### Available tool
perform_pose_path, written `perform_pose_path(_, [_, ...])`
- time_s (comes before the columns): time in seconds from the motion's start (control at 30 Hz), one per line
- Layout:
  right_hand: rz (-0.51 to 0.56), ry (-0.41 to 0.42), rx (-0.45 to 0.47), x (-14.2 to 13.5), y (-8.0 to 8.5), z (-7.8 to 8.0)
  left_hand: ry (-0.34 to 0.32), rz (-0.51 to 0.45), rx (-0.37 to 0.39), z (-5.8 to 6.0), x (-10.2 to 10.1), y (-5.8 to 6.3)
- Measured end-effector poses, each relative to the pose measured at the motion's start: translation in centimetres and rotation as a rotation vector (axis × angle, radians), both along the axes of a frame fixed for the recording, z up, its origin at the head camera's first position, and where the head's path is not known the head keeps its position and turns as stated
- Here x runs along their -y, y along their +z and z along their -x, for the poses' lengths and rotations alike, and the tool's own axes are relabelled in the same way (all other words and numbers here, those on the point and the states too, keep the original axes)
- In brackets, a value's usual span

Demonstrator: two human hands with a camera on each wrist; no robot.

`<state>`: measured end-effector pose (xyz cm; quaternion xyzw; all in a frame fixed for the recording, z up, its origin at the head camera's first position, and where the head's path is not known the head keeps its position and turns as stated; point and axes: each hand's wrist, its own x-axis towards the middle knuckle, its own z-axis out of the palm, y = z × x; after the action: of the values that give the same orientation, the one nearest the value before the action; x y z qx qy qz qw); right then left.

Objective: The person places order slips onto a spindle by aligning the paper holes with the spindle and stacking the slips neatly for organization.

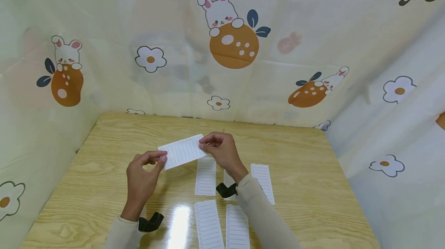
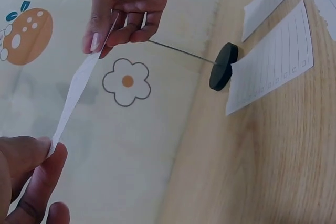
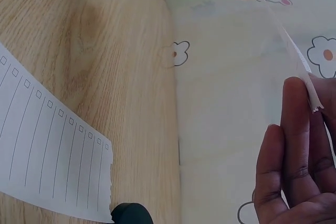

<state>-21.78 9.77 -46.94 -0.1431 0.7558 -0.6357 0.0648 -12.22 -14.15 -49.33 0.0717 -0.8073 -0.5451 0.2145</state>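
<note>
A white lined sheet of paper (image 1: 182, 152) with small checkboxes is held up above the table, slightly tilted. My left hand (image 1: 141, 177) pinches its left end between thumb and fingers, and my right hand (image 1: 225, 154) pinches the right end. In the left wrist view the sheet (image 2: 76, 90) appears nearly edge-on between the left hand (image 2: 31, 179) and the right hand (image 2: 134, 6). Near the right hand rises a thin metal rod (image 2: 181, 52) on a round black base (image 2: 224, 66); the right hand hides its upper end. The right wrist view shows the right fingers (image 3: 296, 140) against the sheet.
Several similar lined sheets lie on the wooden table (image 1: 299, 187), among them one sheet (image 1: 206, 177) below the held one and another (image 1: 263, 183) at the right. The right forearm covers part of some sheets. A patterned curtain (image 1: 167, 87) hangs behind and beside the table.
</note>
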Motion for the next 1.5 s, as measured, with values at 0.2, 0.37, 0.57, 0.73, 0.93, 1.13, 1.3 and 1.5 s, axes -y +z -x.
perform_pose_path(0.2, [0.003,-0.01,-0.006,-0.5,0.2,0.0,-0.022,0.007,-0.01,0.7,-0.2,0.2])
perform_pose_path(0.37, [0.003,-0.031,-0.013,-0.9,0.4,0.2,-0.04,0.0,-0.018,1.2,-0.4,0.6])
perform_pose_path(0.57, [-0.011,-0.056,-0.012,-1.4,0.7,0.5,-0.063,0.01,-0.024,1.9,-0.8,1.1])
perform_pose_path(0.73, [-0.008,-0.076,-0.02,-2.0,1.1,0.7,-0.089,0.027,-0.026,2.5,-1.1,1.5])
perform_pose_path(0.93, [0.016,-0.104,-0.019,-2.5,1.4,1.0,-0.113,0.049,-0.033,3.3,-1.6,2.0])
perform_pose_path(1.13, [0.029,-0.131,-0.015,-2.9,1.8,1.2,-0.132,0.066,-0.051,4.1,-1.9,2.4])
perform_pose_path(1.3, [0.036,-0.145,-0.025,-3.2,1.8,1.5,-0.139,0.073,-0.054,4.7,-2.1,2.7])
perform_pose_path(1.5, [0.048,-0.18,-0.036,-3.6,1.9,2.0,-0.159,0.079,-0.067,5.7,-2.6,3.0])
